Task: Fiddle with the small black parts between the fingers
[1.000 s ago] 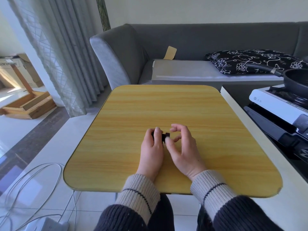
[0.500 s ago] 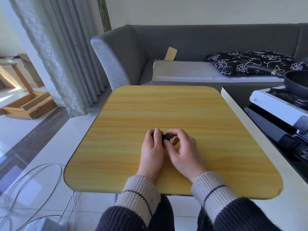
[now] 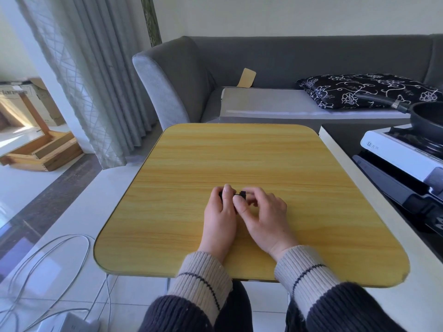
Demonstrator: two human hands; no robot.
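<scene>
Small black plastic object is pinched between both hands on the yellow wood-grain table, its long axis running sideways from the left hand to the right hand.

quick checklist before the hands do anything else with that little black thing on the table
1. Left hand on the small black thing: ok, its fingers lie over the left part.
2. Right hand has a hold: ok, thumb and curled fingers pinch the right end.
3. Black thing supported: ok, both hands rest low on the wooden table; whether the thing itself touches the top cannot be told.
4. What the thing is, one piece or two: cannot tell, the fingers hide most of it.
5. Room around the hands: ok, nothing else lies on the wood near them.
6. Pan on the stove to the right: ok, well apart from the hands.
</scene>
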